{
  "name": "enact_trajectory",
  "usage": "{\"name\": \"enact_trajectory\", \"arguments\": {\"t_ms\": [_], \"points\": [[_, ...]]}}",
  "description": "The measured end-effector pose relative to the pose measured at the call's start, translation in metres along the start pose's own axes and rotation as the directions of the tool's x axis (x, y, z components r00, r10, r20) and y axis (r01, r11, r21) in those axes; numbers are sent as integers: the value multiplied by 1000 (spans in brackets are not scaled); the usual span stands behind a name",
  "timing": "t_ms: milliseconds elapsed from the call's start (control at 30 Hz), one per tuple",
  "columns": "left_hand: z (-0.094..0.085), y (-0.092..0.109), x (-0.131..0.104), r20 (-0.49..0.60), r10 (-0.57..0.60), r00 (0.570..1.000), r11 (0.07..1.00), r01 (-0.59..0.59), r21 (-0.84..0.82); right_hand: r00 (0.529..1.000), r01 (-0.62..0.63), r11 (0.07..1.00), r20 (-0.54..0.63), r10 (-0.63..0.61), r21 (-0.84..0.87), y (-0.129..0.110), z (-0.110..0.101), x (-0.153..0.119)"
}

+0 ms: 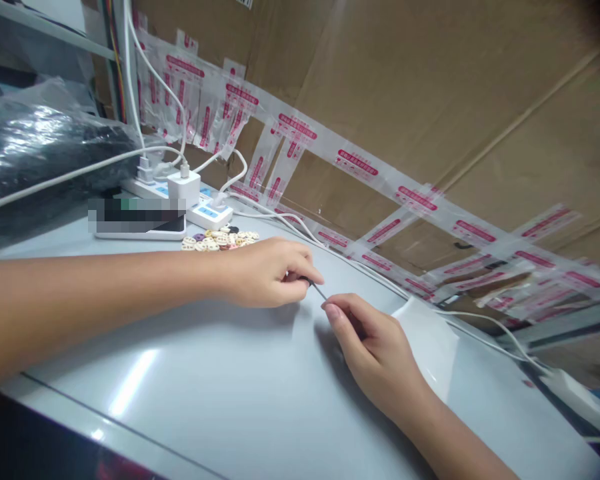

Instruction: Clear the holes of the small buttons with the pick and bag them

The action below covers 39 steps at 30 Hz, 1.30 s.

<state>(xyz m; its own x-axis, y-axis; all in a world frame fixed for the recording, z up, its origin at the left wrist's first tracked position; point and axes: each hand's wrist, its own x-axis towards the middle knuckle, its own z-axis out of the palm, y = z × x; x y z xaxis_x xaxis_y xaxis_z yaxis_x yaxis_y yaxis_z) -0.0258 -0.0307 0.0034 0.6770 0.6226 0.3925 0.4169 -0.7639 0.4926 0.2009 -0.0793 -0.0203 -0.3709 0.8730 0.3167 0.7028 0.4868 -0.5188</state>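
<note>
A thin dark cord (319,291) stretches across the short gap between my two hands, above the white tabletop. My left hand (273,273) pinches a small black piece (305,280) at one end of it; its exact kind is mostly hidden by the fingers. With thumb and forefinger closed, my right hand (380,343) grips the other end of the cord. Just behind my left wrist lies a heap of small button-like pieces (207,242), mostly cream with a few purple, pink and black ones.
A phone-like device (167,233), partly blurred out, lies left of the heap. Behind it are a power strip (210,213) and a white charger (184,189) with cables. A white sheet (427,343) lies beyond my right hand. Taped cardboard (380,100) walls the back.
</note>
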Motion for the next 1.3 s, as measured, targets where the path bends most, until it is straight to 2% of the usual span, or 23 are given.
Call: {"name": "enact_trajectory", "arguments": {"t_ms": [67,200,433,633,833,1300], "points": [[2,0,0,-26,-7,1000,1000,6,-27,1000,-11,1000,10,11,3,0,0,1],[4,0,1,-64,-115,991,979,102,-174,999,-35,999,4,35,17,1,-2,3],[1,0,4,-33,-258,966,915,233,-330,997,-72,995,43,69,63,0,-3,4],[1,2,4,-4,-247,969,914,232,-334,971,-210,954,162,176,217,1,-2,2],[-2,5,5,29,-227,973,912,223,-343,918,-365,817,317,238,445,1,-4,2],[-1,8,4,33,-229,973,904,225,-364,864,-453,762,439,247,464,-6,-9,5]]}}
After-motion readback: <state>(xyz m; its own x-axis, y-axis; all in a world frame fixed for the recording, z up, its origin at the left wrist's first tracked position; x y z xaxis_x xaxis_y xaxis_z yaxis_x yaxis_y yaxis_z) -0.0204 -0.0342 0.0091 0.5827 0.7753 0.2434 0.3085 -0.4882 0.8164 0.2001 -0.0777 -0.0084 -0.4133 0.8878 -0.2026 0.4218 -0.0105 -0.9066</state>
